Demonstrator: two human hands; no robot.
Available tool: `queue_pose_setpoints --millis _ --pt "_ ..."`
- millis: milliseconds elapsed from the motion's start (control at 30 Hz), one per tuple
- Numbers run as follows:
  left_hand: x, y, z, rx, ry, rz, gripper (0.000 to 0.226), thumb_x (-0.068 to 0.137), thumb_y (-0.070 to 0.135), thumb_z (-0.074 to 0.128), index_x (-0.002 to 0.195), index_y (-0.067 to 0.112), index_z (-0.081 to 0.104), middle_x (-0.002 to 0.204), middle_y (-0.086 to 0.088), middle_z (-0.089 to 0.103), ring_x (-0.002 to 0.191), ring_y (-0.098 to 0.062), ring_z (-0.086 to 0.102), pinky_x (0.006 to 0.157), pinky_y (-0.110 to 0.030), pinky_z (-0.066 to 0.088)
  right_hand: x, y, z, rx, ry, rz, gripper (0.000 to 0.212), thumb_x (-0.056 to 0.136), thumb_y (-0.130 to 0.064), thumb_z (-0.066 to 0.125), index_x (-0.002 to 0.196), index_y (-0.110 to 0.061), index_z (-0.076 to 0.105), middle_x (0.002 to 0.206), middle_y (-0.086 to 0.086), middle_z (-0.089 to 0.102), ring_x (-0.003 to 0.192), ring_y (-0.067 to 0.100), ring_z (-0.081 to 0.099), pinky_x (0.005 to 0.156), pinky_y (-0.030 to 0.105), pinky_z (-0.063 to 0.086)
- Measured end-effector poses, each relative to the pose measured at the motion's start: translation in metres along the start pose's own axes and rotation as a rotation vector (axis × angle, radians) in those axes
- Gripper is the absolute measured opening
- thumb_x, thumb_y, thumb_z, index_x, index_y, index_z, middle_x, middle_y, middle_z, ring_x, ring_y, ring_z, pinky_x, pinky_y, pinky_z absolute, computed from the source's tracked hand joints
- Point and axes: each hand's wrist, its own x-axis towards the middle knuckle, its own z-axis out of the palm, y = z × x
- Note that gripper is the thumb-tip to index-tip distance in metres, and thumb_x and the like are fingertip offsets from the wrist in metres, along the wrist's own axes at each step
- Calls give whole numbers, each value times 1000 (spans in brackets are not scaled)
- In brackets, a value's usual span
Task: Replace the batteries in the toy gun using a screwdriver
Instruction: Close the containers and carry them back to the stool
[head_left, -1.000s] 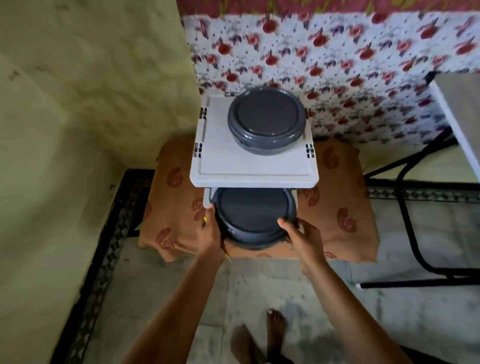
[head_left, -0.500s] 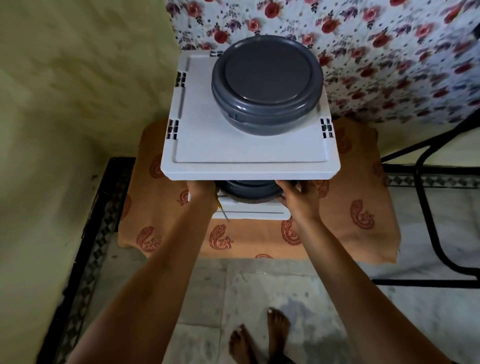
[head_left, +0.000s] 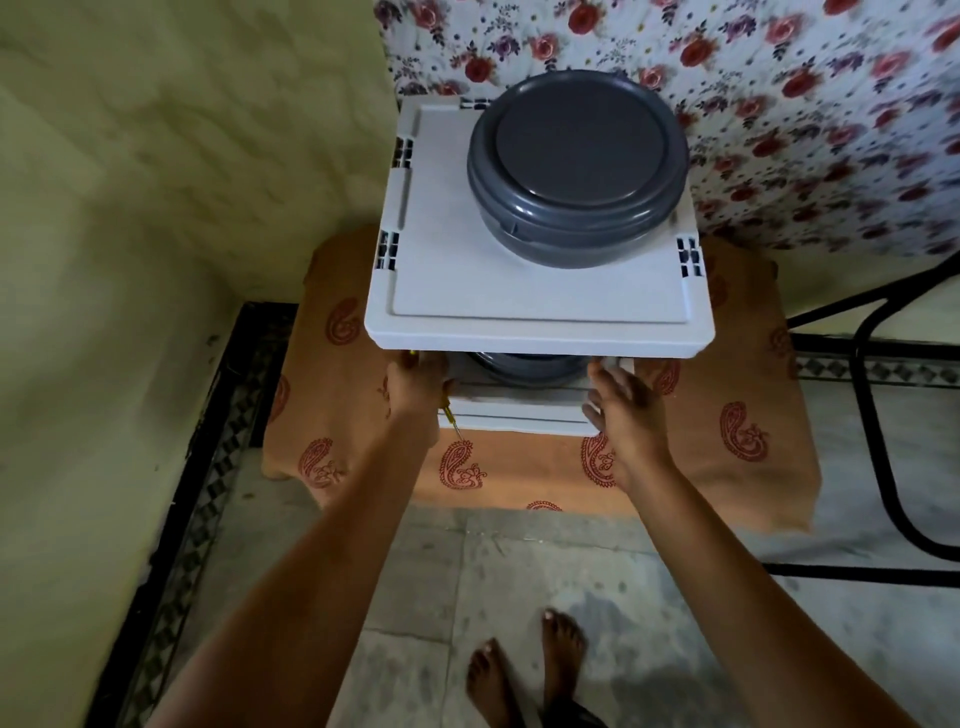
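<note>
My left hand (head_left: 415, 387) is closed around a yellow-handled screwdriver (head_left: 450, 417), whose thin shaft points down past the drawer's left end. The hand sits under the top of a white plastic drawer unit (head_left: 519, 283). The white drawer (head_left: 519, 410) sticks out a little, and a grey round lidded container (head_left: 535, 366) shows inside it. My right hand (head_left: 626, 418) lies with spread fingers against the drawer's right front corner. No toy gun or batteries are in view.
A second grey round container (head_left: 576, 166) stands on the unit's top. The unit rests on an orange patterned cloth (head_left: 737, 431). A yellow wall is at the left, a floral curtain (head_left: 779, 104) behind, and a black metal frame (head_left: 883, 467) at the right. My bare feet (head_left: 524, 670) stand on the stone floor.
A second ago both hands held the grey container in the pulled-out drawer. The drawer has since slid most of the way in, and the view has moved closer to the unit.
</note>
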Motion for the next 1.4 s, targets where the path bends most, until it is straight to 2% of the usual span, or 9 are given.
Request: queue_pose_setpoints --millis 167,233,367,500,600,667,800,1033,1400 --pt "-45 -21 -45 300 105 103 46 89 63 42 81 21 60 68 1 62 75 -29 61 89 -46 46 -47 20 -11 -27 27 59 31 89 -14 59 115 3 58 99 25 64 79 15 57 66 19 47" --pt "-71 -11 -62 361 163 170 45 94 54 42 71 18 56 59 4 53 65 -26 54 78 -36 44 -71 15 -12 -47 -10 71 29 89 -12 58 115 -1 61 91 15 66 75 17 60 61 16 46" --pt "-117 20 -101 403 306 458 45 93 49 46 70 12 57 59 -7 53 56 -16 49 56 -29 38 -108 -12 -13 -123 -201 65 13 89 -20 59 98 -18 67 105 6 69 92 14 65 86 30 48" --pt "-150 72 -113 357 467 781 20 89 28 64 94 10 72 83 -9 61 75 10 54 68 -2 39 -124 -54 -7 -178 -310 -69 7 84 -27 63 82 -29 69 101 -5 71 102 12 63 97 36 47" --pt "-167 111 -93 296 482 910 17 82 8 71 99 10 71 89 -4 57 77 16 54 69 2 37 -129 -92 1 -151 -295 -338 10 86 -15 63 92 -21 68 99 -4 70 101 15 64 88 20 50" --pt "-159 123 -77 295 450 919 17 79 4 72 95 8 71 87 -4 57 74 11 55 67 -3 40 -124 -110 4 -338 -217 -637 16 86 -17 61 100 -13 67 99 -3 70 101 15 65 83 11 48" --pt "-130 128 -40 386 370 818 14 72 0 72 83 8 69 80 -4 57 63 -14 51 61 -21 42 -94 -125 9 -825 -2 -990 50 84 -36 46 122 -7 59 123 10 63 113 24 60 91 30 50" --pt "-84 114 -6 588 355 682 11 75 9 67 74 5 57 81 -8 58 71 -26 54 59 -34 42 -44 -126 12 -1259 -38 -980 68 87 -45 34 143 -8 31 151 14 28 141 29 27 114 36 15" --pt "-67 113 0 936 240 662 15 88 20 58 85 6 54 91 -11 59 74 -31 57 56 -31 37 -41 -117 12 -1281 10 -1000 68 84 -46 29 139 -7 39 146 15 39 135 31 36 110 40 21"
